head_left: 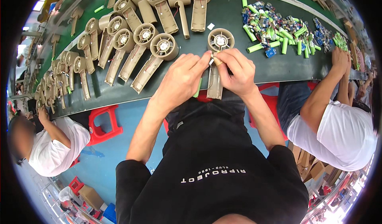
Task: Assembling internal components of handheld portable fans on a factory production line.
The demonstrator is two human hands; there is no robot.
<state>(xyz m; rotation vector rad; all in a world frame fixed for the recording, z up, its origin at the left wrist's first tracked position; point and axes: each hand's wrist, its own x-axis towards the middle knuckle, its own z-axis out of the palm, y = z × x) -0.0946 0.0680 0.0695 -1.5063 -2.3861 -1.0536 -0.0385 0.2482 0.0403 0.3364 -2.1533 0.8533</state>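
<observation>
In front of me a tan handheld fan housing point(215, 82) lies on the bench with its round fan head point(221, 39) away from me and its open handle toward me. Over the handle's top, the fingertips of my left hand point(181, 74) and my right hand point(238, 71) meet in a pinch. A small white connector point(211, 61) shows between them, with a dark wire running down along the handle. Below my left fingers a green battery cell point(197, 88) sticks out. My fingers hide exactly what my right hand grips.
Many tan fan housings point(145, 33) cover the bench's left side. A heap of green cells with blue circuit boards point(284, 33) lies at the right. Co-workers sit on both sides, one reaching a hand point(340, 61) to the far right. A red stool point(104, 124) stands left.
</observation>
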